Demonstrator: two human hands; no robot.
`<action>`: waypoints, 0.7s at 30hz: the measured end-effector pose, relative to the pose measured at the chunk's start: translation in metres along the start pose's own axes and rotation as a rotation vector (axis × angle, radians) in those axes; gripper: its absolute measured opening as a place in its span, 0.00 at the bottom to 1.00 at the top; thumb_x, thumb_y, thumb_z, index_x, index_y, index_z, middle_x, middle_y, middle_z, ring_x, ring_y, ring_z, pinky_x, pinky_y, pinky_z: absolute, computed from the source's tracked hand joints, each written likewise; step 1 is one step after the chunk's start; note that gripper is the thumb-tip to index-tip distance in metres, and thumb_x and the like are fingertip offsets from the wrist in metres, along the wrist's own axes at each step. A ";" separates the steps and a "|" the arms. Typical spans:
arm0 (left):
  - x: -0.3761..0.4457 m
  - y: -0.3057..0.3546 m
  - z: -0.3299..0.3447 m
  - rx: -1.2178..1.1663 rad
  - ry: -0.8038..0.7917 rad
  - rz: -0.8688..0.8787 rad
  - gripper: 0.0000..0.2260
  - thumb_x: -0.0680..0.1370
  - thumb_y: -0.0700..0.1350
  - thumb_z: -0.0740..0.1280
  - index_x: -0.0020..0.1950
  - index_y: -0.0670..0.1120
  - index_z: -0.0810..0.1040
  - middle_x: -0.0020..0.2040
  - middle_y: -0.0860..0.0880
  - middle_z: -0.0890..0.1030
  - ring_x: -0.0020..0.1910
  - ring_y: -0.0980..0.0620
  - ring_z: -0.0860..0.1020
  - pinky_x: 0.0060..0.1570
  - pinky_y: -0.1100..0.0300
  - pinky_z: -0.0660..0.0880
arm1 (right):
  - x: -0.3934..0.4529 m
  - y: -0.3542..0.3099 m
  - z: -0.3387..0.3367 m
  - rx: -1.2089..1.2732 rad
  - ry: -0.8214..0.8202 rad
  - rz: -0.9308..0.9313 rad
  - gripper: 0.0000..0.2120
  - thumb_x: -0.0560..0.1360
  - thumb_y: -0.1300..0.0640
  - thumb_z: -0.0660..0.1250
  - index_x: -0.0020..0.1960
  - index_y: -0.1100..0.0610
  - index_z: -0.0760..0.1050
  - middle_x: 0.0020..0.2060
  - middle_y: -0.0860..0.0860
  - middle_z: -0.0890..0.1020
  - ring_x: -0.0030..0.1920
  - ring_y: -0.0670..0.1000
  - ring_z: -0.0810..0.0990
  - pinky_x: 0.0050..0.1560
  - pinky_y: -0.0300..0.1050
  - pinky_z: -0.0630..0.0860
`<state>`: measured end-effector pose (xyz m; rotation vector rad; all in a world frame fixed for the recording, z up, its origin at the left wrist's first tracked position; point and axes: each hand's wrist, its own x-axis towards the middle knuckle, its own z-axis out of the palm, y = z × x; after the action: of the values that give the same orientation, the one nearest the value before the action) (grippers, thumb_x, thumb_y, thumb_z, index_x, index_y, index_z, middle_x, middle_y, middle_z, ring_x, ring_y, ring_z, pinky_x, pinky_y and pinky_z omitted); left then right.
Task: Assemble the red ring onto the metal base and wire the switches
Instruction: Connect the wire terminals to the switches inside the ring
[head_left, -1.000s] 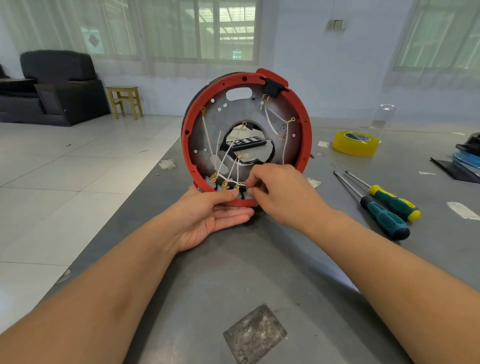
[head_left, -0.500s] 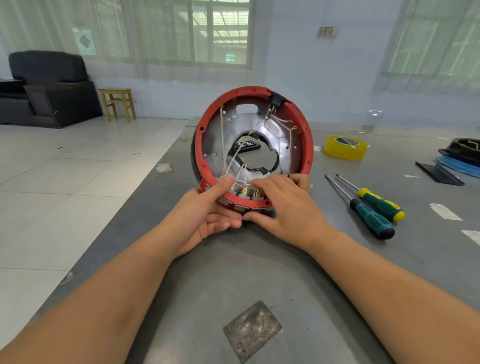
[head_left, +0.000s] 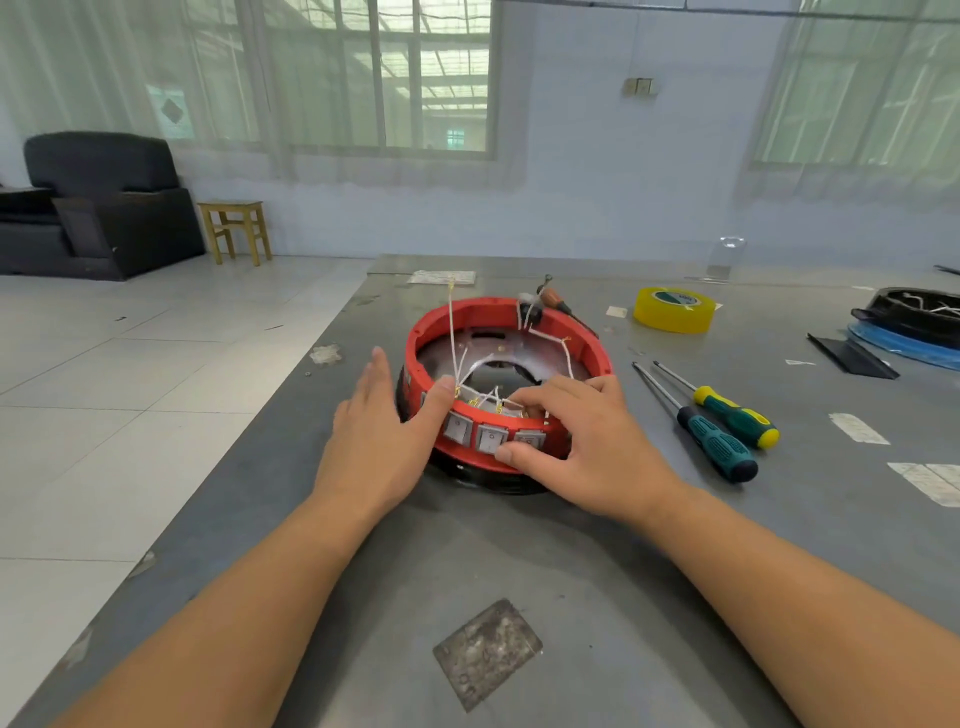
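The red ring (head_left: 483, 312) lies flat on the grey table with the metal base (head_left: 540, 358) inside it. Three grey rocker switches (head_left: 488, 436) sit in its near wall. White wires (head_left: 453, 338) rise from their terminals, one standing straight up. A black part (head_left: 527, 309) sits on the far rim. My left hand (head_left: 374, 441) is at the ring's left side, fingers straight, thumb touching the rim. My right hand (head_left: 587, 441) grips the near right rim, fingers curled over the top among the wires and thumb on the outer wall.
Two green-handled screwdrivers (head_left: 719, 447) lie right of the ring. A yellow tape roll (head_left: 674, 309) is behind them. Black and blue parts (head_left: 914, 322) sit at the far right. An orange-handled tool (head_left: 553, 299) lies behind the ring. The table's left edge (head_left: 291, 395) drops to tiled floor.
The ring stood upright on its edge between both hands; it has been tipped down and now lies flat. My left hand has let go and opened beside it.
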<state>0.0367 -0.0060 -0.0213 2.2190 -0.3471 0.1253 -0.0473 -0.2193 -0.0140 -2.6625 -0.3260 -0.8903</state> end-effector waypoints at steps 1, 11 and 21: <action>0.000 -0.002 0.000 0.003 0.006 0.048 0.47 0.72 0.79 0.53 0.86 0.59 0.44 0.87 0.54 0.50 0.85 0.45 0.49 0.81 0.40 0.53 | 0.001 0.001 -0.001 0.023 -0.041 0.003 0.27 0.73 0.31 0.64 0.62 0.48 0.79 0.51 0.39 0.79 0.54 0.40 0.73 0.62 0.43 0.62; 0.007 -0.009 0.005 0.094 0.092 0.394 0.29 0.78 0.62 0.51 0.76 0.58 0.75 0.78 0.60 0.72 0.80 0.60 0.56 0.77 0.50 0.53 | 0.006 0.000 -0.015 0.060 -0.195 -0.032 0.28 0.75 0.29 0.59 0.65 0.46 0.78 0.51 0.35 0.77 0.54 0.38 0.74 0.61 0.37 0.67; 0.020 -0.011 0.008 0.189 0.093 0.426 0.32 0.80 0.65 0.45 0.62 0.55 0.86 0.63 0.60 0.83 0.74 0.59 0.67 0.72 0.53 0.57 | 0.085 0.030 -0.025 0.051 -0.212 0.473 0.22 0.81 0.61 0.60 0.75 0.51 0.71 0.71 0.48 0.77 0.67 0.50 0.76 0.67 0.42 0.71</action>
<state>0.0591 -0.0105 -0.0301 2.2828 -0.7796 0.5069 0.0146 -0.2464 0.0510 -2.6167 0.2279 -0.4489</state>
